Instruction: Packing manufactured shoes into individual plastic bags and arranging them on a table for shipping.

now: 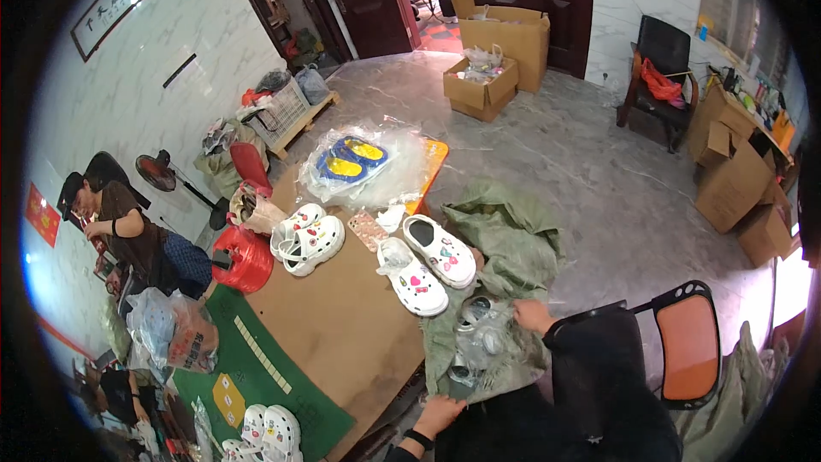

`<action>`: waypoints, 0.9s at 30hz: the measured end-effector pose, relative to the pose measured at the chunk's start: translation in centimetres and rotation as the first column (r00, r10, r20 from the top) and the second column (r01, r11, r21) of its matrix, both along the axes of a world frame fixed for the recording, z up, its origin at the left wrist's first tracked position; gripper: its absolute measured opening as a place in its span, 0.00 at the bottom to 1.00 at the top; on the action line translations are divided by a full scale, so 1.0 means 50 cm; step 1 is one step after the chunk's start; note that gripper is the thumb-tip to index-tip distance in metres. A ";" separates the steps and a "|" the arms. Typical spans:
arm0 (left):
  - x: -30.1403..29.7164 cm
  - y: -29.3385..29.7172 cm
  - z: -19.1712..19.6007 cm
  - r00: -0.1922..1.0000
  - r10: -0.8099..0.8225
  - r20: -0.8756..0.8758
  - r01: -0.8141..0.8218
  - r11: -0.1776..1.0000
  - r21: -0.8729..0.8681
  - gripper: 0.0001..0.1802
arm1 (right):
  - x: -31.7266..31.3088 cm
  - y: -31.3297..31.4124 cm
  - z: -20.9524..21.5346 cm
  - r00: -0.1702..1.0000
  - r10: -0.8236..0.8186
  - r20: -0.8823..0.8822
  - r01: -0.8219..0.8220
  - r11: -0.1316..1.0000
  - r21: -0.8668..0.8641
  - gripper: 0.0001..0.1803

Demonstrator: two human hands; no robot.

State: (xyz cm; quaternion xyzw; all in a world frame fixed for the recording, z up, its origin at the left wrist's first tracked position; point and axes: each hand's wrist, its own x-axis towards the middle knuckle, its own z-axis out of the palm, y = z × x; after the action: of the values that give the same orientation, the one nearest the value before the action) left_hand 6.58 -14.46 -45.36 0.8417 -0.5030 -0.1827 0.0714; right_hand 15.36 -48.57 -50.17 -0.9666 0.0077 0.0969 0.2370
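In front of me lies a green woven sack, spread off the table's right side and toward my lap. A clear plastic package with shiny, roundish greyish contents rests in its near part; I cannot make out what they are. My left hand is closed on the sack's near edge, a dark band on its wrist. My right hand is closed at the sack's right edge, beside the package. Just beyond, a pair of white clogs with charms, one clog with plastic in it and the other, sits on the brown table.
More white clogs stand mid-table beside a red plastic roll; others sit on a green mat. Blue-yellow clogs lie on plastic. A phone is nearby. An orange-backed chair stands right; another person is left.
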 end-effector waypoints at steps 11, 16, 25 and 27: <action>-0.040 0.001 0.028 0.983 0.069 -0.173 -0.040 0.986 0.163 0.13 | 0.095 0.087 -0.165 0.934 -0.026 -0.356 0.072 0.990 0.118 0.18; -0.024 0.004 0.031 1.000 0.019 -0.013 -0.019 1.000 0.011 0.11 | 0.082 0.034 -0.272 0.878 -0.154 -0.453 0.165 0.986 -0.015 0.22; -0.014 0.045 0.018 0.971 0.175 -0.163 -0.166 0.984 0.069 0.18 | 0.070 -0.085 -0.146 0.753 -0.523 -0.399 0.444 0.852 -0.278 0.41; -0.011 0.056 0.019 0.989 0.071 -0.126 -0.062 0.995 0.078 0.11 | 0.066 -0.102 -0.063 0.727 -0.570 -0.382 0.523 0.821 -0.231 0.44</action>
State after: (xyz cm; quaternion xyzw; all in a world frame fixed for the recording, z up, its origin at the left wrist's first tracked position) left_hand 6.03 -11.63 -44.40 0.8465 -0.4619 -0.2527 0.0787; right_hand 18.64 -53.66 -53.32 -0.8855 0.3499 0.2352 0.1950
